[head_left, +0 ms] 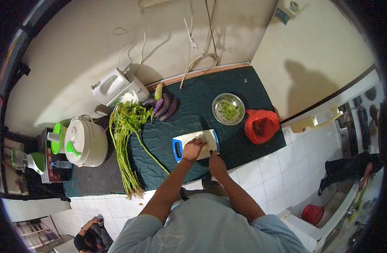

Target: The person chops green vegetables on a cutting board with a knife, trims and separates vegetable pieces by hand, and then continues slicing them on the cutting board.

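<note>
A white cutting board [186, 140] with blue ends lies near the front edge of the counter. My right hand [218, 165] is wrapped round the handle of a knife [210, 150], whose blade reaches over the board's right part. Over the middle of the board, my left hand [193, 149] is closed with its fingers curled down; what they pinch is too small to make out. Behind the board, to the right, stands a steel bowl [216, 118] holding chopped greens [229, 110]. Beside it sits an open red plastic bag [267, 116] with dark contents.
Long-stemmed leafy greens [127, 143] lie left of the board, roots over the front edge. Eggplants [167, 109] and a pale green vegetable [158, 91] lie behind them. A rice cooker [87, 141] and a hand mixer [113, 86] stand left. Two other people [93, 238] are farther off.
</note>
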`<action>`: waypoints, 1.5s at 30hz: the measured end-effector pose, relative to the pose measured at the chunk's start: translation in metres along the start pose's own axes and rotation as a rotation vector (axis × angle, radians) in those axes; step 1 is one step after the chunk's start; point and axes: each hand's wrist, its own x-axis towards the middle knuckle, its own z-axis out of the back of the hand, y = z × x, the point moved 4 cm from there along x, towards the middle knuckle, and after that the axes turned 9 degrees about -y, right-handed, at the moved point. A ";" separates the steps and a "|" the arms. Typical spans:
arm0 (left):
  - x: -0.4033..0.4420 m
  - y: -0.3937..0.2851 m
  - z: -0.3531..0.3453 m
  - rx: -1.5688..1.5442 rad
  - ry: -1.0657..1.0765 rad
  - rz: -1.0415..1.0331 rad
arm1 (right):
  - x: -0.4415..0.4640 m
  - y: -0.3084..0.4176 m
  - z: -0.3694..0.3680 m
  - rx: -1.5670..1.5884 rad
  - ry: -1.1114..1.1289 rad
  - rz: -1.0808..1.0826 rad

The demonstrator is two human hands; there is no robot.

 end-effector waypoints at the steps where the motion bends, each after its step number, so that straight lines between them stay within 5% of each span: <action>1: 0.002 -0.003 0.002 -0.003 0.003 -0.003 | 0.003 0.000 0.003 -0.001 -0.001 -0.005; 8: 0.013 -0.004 0.015 -0.030 0.171 0.294 | -0.007 0.006 0.006 -0.061 0.064 0.011; 14: 0.010 -0.003 0.009 -0.003 0.107 0.131 | 0.003 0.001 0.000 -0.090 0.050 -0.023; 20: 0.017 -0.011 0.028 -0.037 0.158 0.325 | 0.003 0.009 0.011 -0.158 0.054 0.073; 23: 0.007 -0.001 0.005 -0.023 0.070 0.166 | -0.004 0.008 0.005 -0.171 0.099 0.020; 41: 0.013 -0.009 0.026 -0.131 0.096 0.378 | -0.001 -0.002 -0.009 -0.123 0.039 0.047; 45: 0.008 -0.003 0.008 -0.096 0.030 0.232 | 0.005 0.007 0.005 -0.155 -0.053 0.171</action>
